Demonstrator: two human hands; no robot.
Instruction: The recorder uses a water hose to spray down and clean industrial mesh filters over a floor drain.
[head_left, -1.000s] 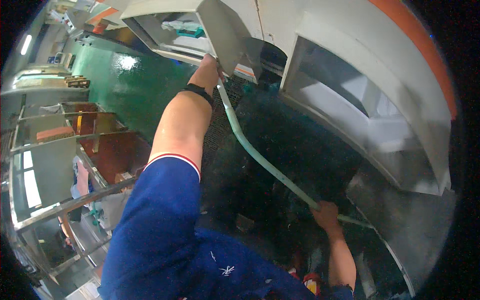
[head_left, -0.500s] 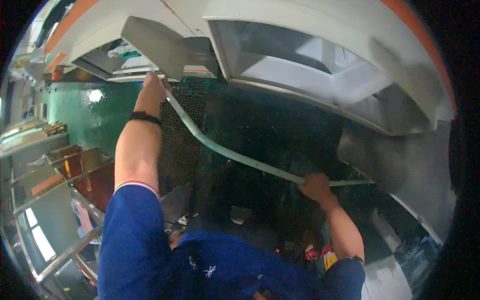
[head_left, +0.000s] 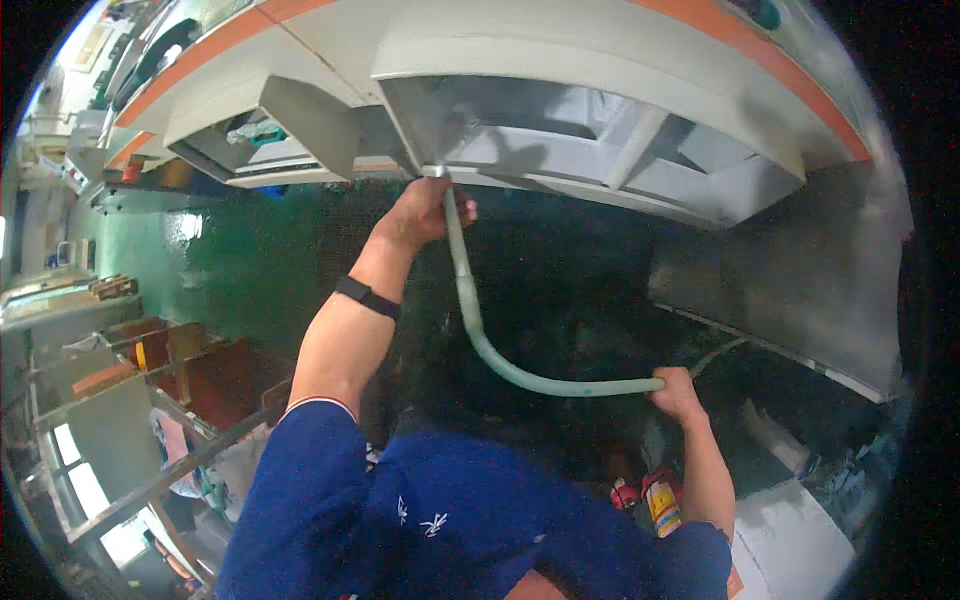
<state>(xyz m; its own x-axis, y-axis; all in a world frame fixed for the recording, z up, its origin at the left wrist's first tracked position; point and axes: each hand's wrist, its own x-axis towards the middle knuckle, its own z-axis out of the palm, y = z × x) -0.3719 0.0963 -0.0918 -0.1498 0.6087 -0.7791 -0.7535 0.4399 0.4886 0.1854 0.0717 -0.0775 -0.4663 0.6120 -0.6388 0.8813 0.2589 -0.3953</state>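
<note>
A pale green hose hangs in a curve between my two hands. My left hand is closed around its far end, stretched out to the rim of an opening in a white cabinet. A short metallic tip shows just beyond that hand, against the opening's lower edge. To the lower right, my right hand grips the hose further along its length. Past the right hand, the hose runs on toward a grey metal panel. Dark shadow covers the floor beneath the hose.
Left of the cabinet opening stands a tilted-out flap. A green floor stretches left toward a rack with boards. By my right arm are a yellow and red container and a white box.
My left hand has moved right along the cabinet with the hose end, from beside the flap to the larger opening. My right hand has shifted slightly right and down, and the hose bends more sharply.
</note>
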